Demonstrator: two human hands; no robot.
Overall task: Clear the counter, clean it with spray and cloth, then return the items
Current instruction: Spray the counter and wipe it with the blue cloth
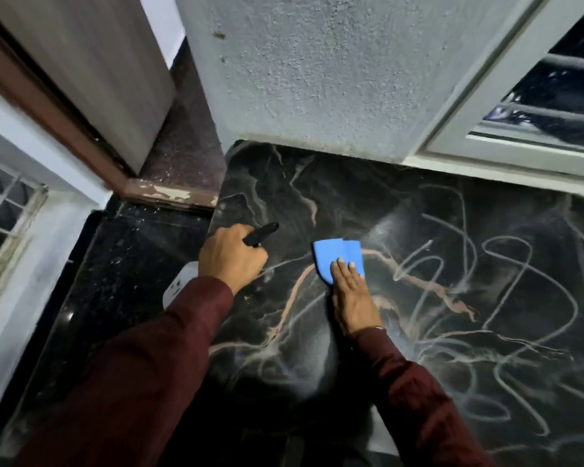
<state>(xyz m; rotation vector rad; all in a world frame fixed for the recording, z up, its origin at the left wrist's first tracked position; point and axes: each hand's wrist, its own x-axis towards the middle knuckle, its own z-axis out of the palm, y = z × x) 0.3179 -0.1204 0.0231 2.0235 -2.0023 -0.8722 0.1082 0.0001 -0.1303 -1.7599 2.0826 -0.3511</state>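
Left hand [231,261] grips spray bottle [182,286]; flat right hand [353,298] presses cloth [336,256] under fingertips

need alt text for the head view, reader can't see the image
A person's right hand presses a folded blue cloth flat on a dark veined stone counter marked with looping wipe streaks. The left hand grips a spray bottle with a black nozzle, beside it.

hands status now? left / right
Left hand: closed around the spray bottle, black nozzle forward.
Right hand: open, flat on the blue cloth.
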